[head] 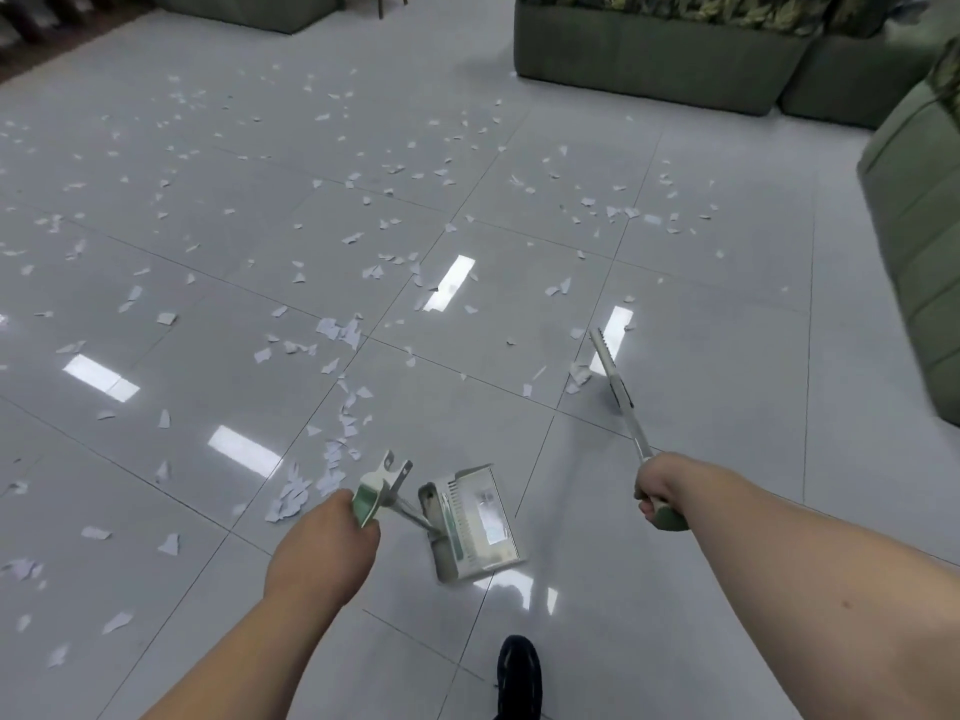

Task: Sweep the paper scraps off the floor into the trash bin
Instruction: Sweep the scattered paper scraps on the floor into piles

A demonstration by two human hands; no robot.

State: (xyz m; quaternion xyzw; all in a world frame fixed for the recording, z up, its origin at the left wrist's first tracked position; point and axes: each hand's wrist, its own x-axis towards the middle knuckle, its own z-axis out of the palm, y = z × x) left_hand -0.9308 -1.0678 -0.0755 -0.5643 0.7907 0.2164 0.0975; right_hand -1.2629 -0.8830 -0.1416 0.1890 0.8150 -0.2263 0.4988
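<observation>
My left hand (324, 543) grips the dustpan (470, 522) handle, my right hand (662, 491) the broom (615, 387); paper scraps (337, 444) litter the floor (675, 563).

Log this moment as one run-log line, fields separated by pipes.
left hand: grips dustpan handle | right hand: grips broom handle | dustpan: on floor | paper scraps: scattered, unswept | trash bin: not visible

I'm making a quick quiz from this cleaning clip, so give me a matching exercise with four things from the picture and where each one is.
Things:
1. dustpan
2. broom
3. paper scraps
4. black shoe

Places:
A. bottom edge of the view
B. held by the right hand
C. scattered over the tiled floor
D. on the handle held by the left hand

Pairs: 1-D, 2-B, 3-C, 4-A
</observation>
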